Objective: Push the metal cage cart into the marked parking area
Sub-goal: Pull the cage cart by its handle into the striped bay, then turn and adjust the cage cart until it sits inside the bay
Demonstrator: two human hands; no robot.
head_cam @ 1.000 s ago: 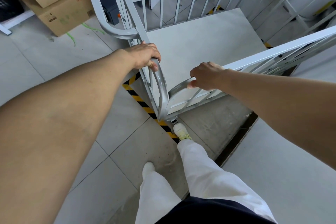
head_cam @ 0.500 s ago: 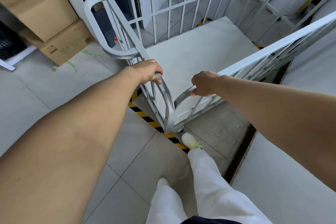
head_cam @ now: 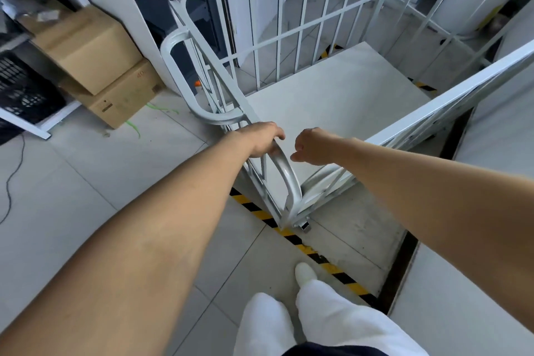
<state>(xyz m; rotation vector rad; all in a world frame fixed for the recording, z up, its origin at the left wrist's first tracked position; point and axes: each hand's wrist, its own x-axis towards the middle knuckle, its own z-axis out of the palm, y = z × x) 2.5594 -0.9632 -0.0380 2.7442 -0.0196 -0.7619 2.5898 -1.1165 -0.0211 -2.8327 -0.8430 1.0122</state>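
The metal cage cart [head_cam: 332,101] is white-barred with a pale flat deck and stands straight ahead. Its near corner and caster [head_cam: 304,227] sit right at the yellow-black floor stripe [head_cam: 318,257] that marks the parking area. More stripe shows under the far side [head_cam: 329,50]. My left hand [head_cam: 264,139] is closed around the curved top rail of the cart's left side panel. My right hand [head_cam: 315,146] hovers just above the right panel's curved rail, fingers curled, holding nothing.
Two stacked cardboard boxes [head_cam: 95,49] and a white shelf with a black crate [head_cam: 17,87] stand at the left. A white pillar [head_cam: 115,9] is close beside the cart's left panel. A white panel [head_cam: 476,298] and a dark gap [head_cam: 404,263] border the right. My feet [head_cam: 304,272] stand before the stripe.
My right hand has come off the right panel's rail. The cart has rolled forward, further from me, and my front foot is now back behind the stripe.
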